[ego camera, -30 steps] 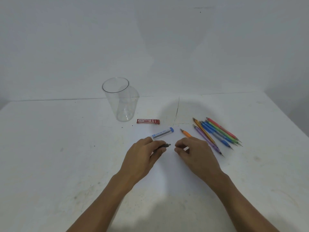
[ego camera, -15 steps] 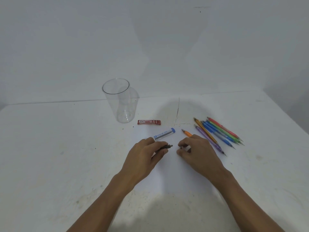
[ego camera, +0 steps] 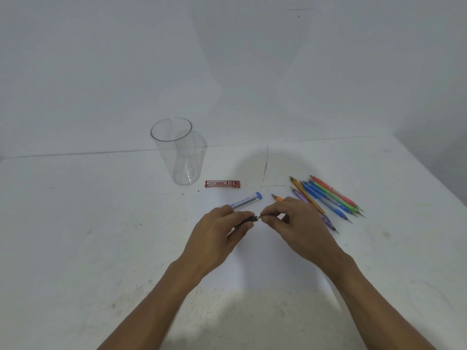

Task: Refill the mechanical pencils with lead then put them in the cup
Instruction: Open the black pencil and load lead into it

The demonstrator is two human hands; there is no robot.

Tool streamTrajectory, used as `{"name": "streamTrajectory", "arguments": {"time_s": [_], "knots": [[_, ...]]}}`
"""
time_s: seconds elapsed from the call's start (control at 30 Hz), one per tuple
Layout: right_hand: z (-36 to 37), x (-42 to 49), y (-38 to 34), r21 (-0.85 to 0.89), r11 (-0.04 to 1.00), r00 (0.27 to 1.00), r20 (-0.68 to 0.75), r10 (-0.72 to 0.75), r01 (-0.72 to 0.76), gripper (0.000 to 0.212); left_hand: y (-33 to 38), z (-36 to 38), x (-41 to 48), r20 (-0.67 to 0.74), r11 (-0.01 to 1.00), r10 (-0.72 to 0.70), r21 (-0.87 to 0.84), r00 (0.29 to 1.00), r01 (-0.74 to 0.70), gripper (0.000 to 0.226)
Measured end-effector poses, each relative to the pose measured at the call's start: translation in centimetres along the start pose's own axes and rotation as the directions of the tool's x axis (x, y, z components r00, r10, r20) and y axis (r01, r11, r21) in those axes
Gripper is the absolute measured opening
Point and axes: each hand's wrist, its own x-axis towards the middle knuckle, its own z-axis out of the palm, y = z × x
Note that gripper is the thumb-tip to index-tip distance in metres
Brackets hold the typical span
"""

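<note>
Left hand grips pencil; right hand pinches its end, just beyond left fingertips. Hold pencil steady; keep force along axis, no bending.

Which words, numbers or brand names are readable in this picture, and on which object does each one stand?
"2B": on the red lead case, printed sideways near its right end.
"2B": on the white lead tube, on its blue label.
The remaining print on both is too small to read.
No text shows on the clear cup, the loose pencils or the dark pencil.
</note>
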Motion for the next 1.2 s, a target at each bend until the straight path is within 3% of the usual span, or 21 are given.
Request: {"name": "streamTrajectory", "arguments": {"time_s": [0.13, 0.33, 0.5, 0.7, 1.07, 1.2], "knots": [[-0.6, -0.1, 0.5, 0.001, 1.0, 0.998, -0.065, 0.009, -0.009, 0.011, -0.1, -0.2, -0.2, 0.0, 1.0, -0.009, 0.007, 1.0, 0.009, 0.028], [0.6, -1.9, 1.5, -0.084, 0.996, 0.997, 0.064, 0.05, -0.044, 0.013, 0.2, 0.6, -1.0, -0.017, 0.999, -0.027, 0.042, 0.999, 0.028, 0.034], [1.4, -2.1, 1.8, -0.195, 0.98, 0.999, 0.025, 0.042, -0.036, 0.02, 0.0, 1.4, -1.4, -0.03, 0.996, 0.005, 0.094, 1.0, -0.002, 0.04], [1.6, -2.0, 1.7, -0.225, 0.973, 0.997, 0.058, 0.054, -0.039, 0.028, -0.4, 1.8, -1.2, -0.017, 0.991, 0.014, 0.137, 1.0, -0.012, 0.031], [0.9, -1.6, 1.8, -0.161, 0.984, 0.992, 0.081, 0.093, -0.079, 0.029, -0.5, 0.9, -0.6, 0.056, 0.994, 0.028, 0.108, 0.998, -0.034, 0.036], [0.0, -1.3, 1.5, -0.084, 0.993, 0.994, 0.061, 0.089, -0.084, 0.025, -0.7, 0.5, 1.4, -0.017, 0.996, -0.015, 0.088, 1.0, 0.017, 0.03]]}}
